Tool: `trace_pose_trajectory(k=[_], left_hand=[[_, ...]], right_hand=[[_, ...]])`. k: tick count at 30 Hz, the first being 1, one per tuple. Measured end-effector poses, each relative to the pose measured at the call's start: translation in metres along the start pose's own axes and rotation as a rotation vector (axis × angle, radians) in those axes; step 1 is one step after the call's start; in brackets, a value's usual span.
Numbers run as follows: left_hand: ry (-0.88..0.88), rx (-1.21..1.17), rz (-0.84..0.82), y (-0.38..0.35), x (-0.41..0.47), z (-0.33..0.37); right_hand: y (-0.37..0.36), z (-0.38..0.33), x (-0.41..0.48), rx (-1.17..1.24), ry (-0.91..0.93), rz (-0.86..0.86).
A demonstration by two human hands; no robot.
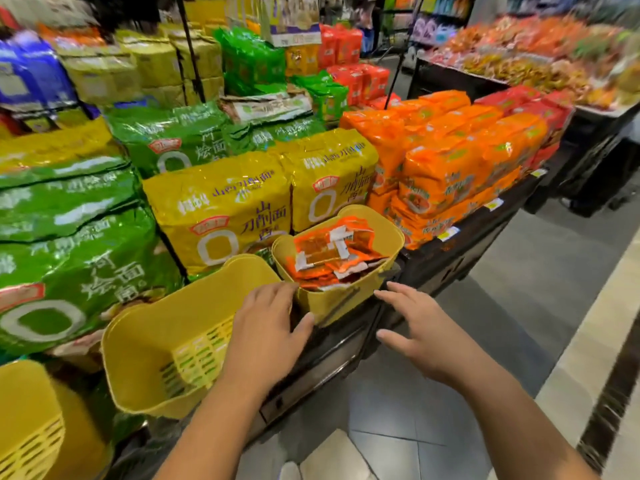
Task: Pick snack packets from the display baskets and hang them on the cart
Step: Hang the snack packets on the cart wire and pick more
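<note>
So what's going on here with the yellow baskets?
A person stands at a shop display of large noodle packs. Both hands reach toward the yellow basket holding orange snack packets. The left hand rests against its near-left edge, while the right hand hovers open beside it, apart. Neither holds a packet. The neighbouring yellow basket looks empty.

Yellow plastic basket (360,292) with slotted sides, filled with orange-and-white snack packets (332,251). Second yellow basket (166,344), slotted too, beside it. Behind, yellow noodle bags (221,209) with white rings and purple lettering; green noodle bags (69,271) with white lettering toward the display's left edge; orange bags (446,164) toward its right corner. Grey tiled floor (519,271), beige stripe along it.
</note>
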State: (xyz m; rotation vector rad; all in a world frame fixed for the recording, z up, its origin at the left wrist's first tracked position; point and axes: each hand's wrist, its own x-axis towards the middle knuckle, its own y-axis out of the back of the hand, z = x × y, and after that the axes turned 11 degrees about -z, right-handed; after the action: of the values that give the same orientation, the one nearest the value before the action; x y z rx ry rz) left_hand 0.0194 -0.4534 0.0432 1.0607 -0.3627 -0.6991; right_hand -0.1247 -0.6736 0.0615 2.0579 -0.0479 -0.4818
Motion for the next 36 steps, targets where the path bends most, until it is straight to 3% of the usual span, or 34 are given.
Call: trace_pose_trajectory(k=[10,15,20,29,34,36], left_hand=[[0.048,0.0,0.01,0.012,0.064,-0.032],[0.132,0.106,-0.077,-0.005,0.083,-0.021],[0.304,0.188,-0.136,-0.027,0.096,0.0],[0.489,0.264,-0.055,-0.061,0.113,0.022],[0.58,0.293,0.016,-0.068,0.106,0.03],[0.589,0.224,0.054,-0.071,0.099,0.032]], right_hand=[[0.012,-0.026,0.09,0.002,0.155,0.019],[0.027,-0.005,0.132,-0.015,0.198,0.05],[0.046,0.036,0.175,-0.017,0.2,-0.033],[0.042,0.034,0.25,-0.217,0.455,-0.319],[0.049,0.033,0.261,-0.331,0.474,-0.293],[0.063,0.043,0.264,-0.267,0.451,-0.265]])
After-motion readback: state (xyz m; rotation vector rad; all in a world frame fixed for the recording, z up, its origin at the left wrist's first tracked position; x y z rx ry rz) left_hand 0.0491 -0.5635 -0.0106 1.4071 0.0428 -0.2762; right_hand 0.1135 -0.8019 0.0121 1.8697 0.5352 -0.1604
